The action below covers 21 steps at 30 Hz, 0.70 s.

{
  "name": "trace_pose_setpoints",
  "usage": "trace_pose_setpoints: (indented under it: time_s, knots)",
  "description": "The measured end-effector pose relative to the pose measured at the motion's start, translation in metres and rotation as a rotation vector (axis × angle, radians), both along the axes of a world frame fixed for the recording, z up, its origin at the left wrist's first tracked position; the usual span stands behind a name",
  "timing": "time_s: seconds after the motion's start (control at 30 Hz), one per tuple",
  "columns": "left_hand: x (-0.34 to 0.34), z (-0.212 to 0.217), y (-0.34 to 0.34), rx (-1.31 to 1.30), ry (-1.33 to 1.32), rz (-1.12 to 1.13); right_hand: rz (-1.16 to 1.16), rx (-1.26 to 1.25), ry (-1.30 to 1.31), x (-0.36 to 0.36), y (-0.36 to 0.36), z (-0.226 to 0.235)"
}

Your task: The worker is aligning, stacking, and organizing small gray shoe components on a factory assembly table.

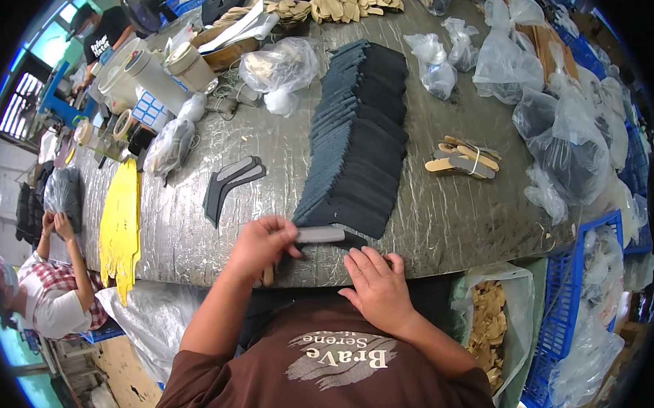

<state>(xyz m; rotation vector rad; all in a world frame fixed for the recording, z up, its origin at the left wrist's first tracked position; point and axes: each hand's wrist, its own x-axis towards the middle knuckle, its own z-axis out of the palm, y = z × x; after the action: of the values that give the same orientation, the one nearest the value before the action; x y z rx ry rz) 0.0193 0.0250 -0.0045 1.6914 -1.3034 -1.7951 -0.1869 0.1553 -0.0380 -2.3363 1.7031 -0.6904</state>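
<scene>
My left hand (264,244) pinches a flat grey strip (321,235) near the front edge of the table. The strip points right, over a dark curved piece (354,241). My right hand (380,283) rests at the table edge, fingers stretched out by that dark piece and holding nothing. Ahead of both hands runs a long row of overlapping dark fabric-like pieces (364,137). Left of the row lie a few curved grey-and-black pieces (234,177). A tan strip end (267,276) shows below my left hand; the rest of it is hidden.
A banded bundle of tan and grey pieces (464,158) lies right. Yellow sheets (121,220) hang over the left edge. Clear plastic bags (569,146), tubs (190,66) and a blue crate (565,310) surround the table. A co-worker (57,289) sits at left, another person (104,35) farther back.
</scene>
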Motion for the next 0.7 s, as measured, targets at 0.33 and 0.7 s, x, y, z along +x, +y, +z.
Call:
trace_pose_setpoints:
  time_s: [0.33,0.7]
  knots:
    - [0.011,0.022,0.016,-0.279,0.006,-0.048,0.099,-0.069,-0.038,-0.015,0.005,-0.008]
    - [0.017,0.006,0.037,0.100,0.091,-0.100,0.002,-0.100,-0.052,-0.019,0.011,-0.014]
